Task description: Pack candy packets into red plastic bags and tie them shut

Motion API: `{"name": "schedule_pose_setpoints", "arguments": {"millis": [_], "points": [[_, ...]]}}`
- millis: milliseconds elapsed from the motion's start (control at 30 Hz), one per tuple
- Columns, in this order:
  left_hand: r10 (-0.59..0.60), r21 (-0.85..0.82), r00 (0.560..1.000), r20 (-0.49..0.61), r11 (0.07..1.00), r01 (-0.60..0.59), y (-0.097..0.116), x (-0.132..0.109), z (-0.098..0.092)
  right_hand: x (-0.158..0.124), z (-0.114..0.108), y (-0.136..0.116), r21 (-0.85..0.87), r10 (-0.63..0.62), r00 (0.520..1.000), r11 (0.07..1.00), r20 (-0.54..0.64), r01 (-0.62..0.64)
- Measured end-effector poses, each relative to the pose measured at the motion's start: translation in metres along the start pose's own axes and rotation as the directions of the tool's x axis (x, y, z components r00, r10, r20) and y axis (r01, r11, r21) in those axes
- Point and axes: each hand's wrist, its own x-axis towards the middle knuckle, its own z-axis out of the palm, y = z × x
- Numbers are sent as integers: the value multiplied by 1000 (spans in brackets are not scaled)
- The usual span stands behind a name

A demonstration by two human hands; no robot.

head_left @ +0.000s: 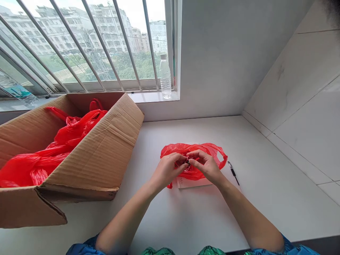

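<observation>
A red plastic bag (209, 148) lies on the white counter (186, 212) in front of me, over a white paper slip (193, 183). My left hand (168, 168) and my right hand (208, 165) meet above the bag, fingertips pinched together on a small dark object (187, 161) that is too small to make out. Both hands rest against the bag's crumpled plastic.
A black pen (233, 173) lies just right of the bag. A large open cardboard box (106, 152) with several red plastic bags (53, 148) stands at the left. A clear water bottle (165, 76) stands on the windowsill. Tiled wall runs along the right.
</observation>
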Motion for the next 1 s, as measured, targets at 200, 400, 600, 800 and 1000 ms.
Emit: {"name": "schedule_pose_setpoints", "arguments": {"millis": [200, 400, 600, 800, 1000], "points": [[40, -31, 998, 42, 999, -38, -1, -1, 1, 1, 5, 4, 117, -18, 999, 993, -51, 24], [24, -111, 998, 57, 994, -18, -3, 0, 2, 2, 8, 9, 176, 11, 998, 984, -69, 1], [30, -156, 1000, 2, 987, -29, 0, 1, 3, 3, 9, 7, 172, -25, 997, 984, -70, 37], [89, -48, 994, -61, 995, -92, -1, 1, 5, 1, 10, 5, 93, -87, 991, 991, -97, 96], [173, 33, 980, -101, 985, -170, 1, 2, 7, -1, 12, 4, 86, -27, 995, 996, -94, 35]]}}
